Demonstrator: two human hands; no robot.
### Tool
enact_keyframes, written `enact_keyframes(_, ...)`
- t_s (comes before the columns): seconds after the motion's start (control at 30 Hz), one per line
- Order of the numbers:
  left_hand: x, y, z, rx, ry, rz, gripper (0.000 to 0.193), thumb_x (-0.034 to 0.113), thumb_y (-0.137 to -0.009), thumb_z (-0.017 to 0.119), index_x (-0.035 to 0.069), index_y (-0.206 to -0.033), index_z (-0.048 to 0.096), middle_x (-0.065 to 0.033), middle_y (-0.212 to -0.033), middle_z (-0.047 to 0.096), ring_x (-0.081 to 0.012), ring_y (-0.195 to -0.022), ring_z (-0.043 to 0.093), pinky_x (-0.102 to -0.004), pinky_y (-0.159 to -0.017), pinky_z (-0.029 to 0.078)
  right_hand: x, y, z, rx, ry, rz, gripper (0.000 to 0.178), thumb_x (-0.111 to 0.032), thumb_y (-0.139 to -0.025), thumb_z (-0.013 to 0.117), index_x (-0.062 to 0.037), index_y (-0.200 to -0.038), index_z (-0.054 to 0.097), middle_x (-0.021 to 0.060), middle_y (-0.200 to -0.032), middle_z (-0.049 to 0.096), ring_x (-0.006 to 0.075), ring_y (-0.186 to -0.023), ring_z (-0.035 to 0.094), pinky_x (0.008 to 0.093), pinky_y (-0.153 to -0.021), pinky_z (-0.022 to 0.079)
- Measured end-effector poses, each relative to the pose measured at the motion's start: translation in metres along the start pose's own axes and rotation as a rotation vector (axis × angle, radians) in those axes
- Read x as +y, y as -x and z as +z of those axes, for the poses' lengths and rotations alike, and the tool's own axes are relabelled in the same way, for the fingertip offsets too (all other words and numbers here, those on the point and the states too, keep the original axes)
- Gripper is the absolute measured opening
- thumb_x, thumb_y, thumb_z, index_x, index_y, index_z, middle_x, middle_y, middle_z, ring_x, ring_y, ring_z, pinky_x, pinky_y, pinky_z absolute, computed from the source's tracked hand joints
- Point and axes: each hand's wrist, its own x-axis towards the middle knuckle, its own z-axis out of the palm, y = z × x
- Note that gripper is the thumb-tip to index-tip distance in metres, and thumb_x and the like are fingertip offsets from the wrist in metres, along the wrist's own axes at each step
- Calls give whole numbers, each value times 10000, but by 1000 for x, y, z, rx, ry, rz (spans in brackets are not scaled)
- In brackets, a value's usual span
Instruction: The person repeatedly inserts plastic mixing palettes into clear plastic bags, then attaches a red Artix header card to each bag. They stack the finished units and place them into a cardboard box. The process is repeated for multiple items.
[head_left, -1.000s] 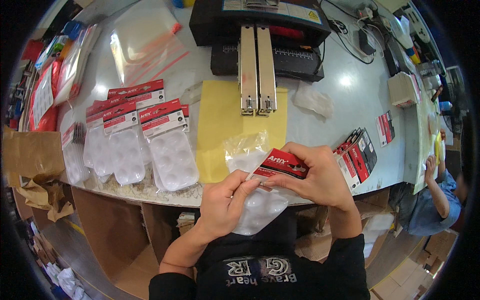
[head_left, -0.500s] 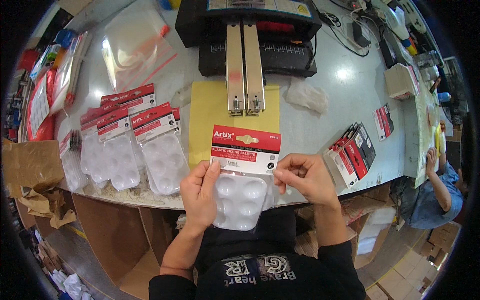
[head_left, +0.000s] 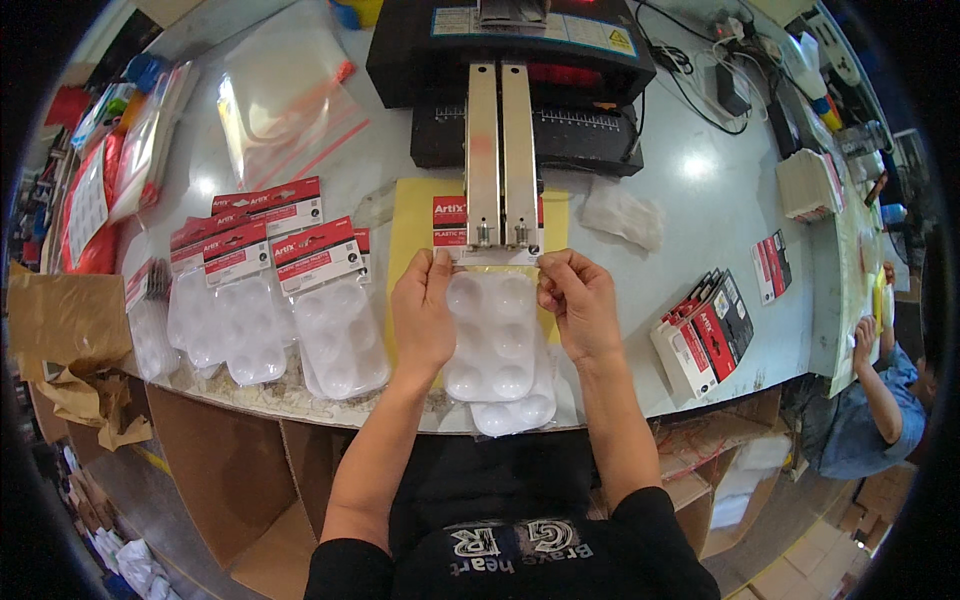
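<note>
A bagged white plastic paint palette with several round wells lies in front of me. Its red, black and white header card sits on the yellow sheet, under the two metal arms of a black stapling machine. My left hand pinches the card's lower left corner between thumb and fingers. At the lower right corner, my right hand grips the card the same way. A second bagged palette shows partly from beneath the first, near the table's front edge.
Carded palettes lie in overlapping piles on the left. A stack of header cards and one loose card are on the right. Clear bags lie at the back left, crumpled film beside the machine. Another person's arm shows far right.
Both hands have moved forward with the palette, bringing its header card from in front of the machine to under the metal arms. A second palette now shows beneath it.
</note>
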Motion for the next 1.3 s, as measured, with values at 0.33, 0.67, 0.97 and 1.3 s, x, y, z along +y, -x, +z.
enact_keyframes(0.33, 4, 0, -69, 179, -572, 344, 257, 205, -941, 502, -5, -1070, 571, -183, -1023, 600, -344, -930, 562, -387, -816, 434, -58, 45, -55, 271, 981, -864, 327, -200, -977, 430, 28, -801, 583, 93, -682, 610, 202, -541, 563, 331, -555, 464)
enact_keyframes(0.67, -1, 61, -39, -34, -742, 294, 249, 228, -808, 698, 16, -870, 583, -141, -928, 531, -332, -872, 538, -417, -772, 433, -80, 89, -173, 324, 1650, -485, 1045, -407, -593, 838, 44, -1394, 342, 235, -1427, 397, 343, -1358, 349, 418, -1034, 301)
enact_keyframes(0.97, 7, 64, -30, -160, 194, -56, 104, 70, -890, 605, 49, -914, 506, -58, -857, 591, -137, -845, 594, -279, -679, 431, -84, 107, -128, 480, 1601, -462, 743, -233, -600, 850, 8, -1242, 563, 163, -1243, 598, 276, -1178, 523, 360, -939, 365)
enact_keyframes(1.3, 34, 68, -38, -398, 394, -214, 264, 149, -969, 513, -56, -1103, 612, -155, -1037, 682, -180, -979, 640, -283, -907, 464, -120, 104, -123, 541, 1154, -457, 367, -65, -734, 782, 55, -1055, 648, 64, -872, 697, 82, -765, 598, 230, -716, 487)
